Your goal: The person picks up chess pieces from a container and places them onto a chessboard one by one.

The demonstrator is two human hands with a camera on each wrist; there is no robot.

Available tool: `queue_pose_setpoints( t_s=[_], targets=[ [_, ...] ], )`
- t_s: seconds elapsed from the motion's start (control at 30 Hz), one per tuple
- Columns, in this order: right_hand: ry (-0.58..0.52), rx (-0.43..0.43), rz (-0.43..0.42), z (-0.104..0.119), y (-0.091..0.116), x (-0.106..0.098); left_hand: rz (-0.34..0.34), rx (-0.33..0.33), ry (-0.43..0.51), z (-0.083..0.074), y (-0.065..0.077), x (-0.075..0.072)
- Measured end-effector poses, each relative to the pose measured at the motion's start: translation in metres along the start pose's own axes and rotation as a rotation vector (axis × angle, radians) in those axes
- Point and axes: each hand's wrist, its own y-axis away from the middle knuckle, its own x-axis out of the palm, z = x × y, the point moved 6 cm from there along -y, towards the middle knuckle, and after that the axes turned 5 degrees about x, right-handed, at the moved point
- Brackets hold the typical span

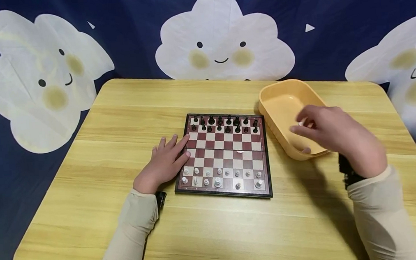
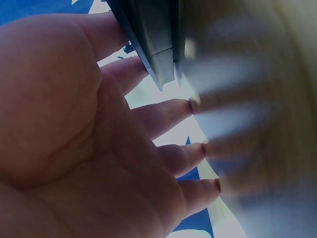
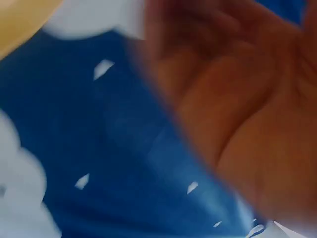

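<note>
A magnetic-style chessboard (image 1: 215, 154) lies on the table, black chess pieces (image 1: 219, 127) in two rows along its far side and white chess pieces (image 1: 218, 182) along the near side. Gaps show in the nearest white row. My left hand (image 1: 164, 164) rests spread at the board's left edge, thumb and index finger over the frame; in the left wrist view its fingertips (image 2: 190, 106) touch the tabletop. Over the yellow plastic basket (image 1: 280, 134) my right hand (image 1: 330, 129) is raised, thumb and fingers pinching a small white chess piece (image 1: 301, 124), mostly hidden by the fingers.
The wooden table (image 1: 87, 190) has rounded corners. Behind it hangs a dark blue cloth (image 1: 129, 33) printed with smiling clouds. The basket stands just right of the board, its wall close to the board's far right corner.
</note>
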Motion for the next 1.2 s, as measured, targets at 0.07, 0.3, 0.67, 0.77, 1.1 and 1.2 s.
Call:
queue_pose_setpoints(
  t_s=[0.07, 0.3, 0.67, 0.77, 1.1, 1.2],
  targets=[
    [0.055, 0.126, 0.129, -0.032, 0.0, 0.004, 0.005, -0.002, 0.002, 0.0, 0.0, 0.001],
    [0.075, 0.212, 0.318, -0.082, -0.007, 0.03, 0.018, -0.014, -0.003, 0.002, -0.001, 0.001],
    [0.098, 0.161, 0.394, -0.075, -0.02, 0.061, 0.0, 0.0, 0.003, -0.001, -0.001, 0.001],
    [0.07, 0.151, 0.361, -0.07, -0.021, 0.061, -0.001, 0.0, 0.001, 0.0, -0.001, 0.0],
    [0.019, -0.017, 0.314, -0.048, -0.026, 0.069, -0.005, 0.002, -0.005, 0.0, 0.0, 0.0],
    [0.019, -0.049, 0.287, -0.046, -0.029, 0.07, -0.006, 0.002, -0.009, -0.001, 0.0, -0.001]
  ],
)
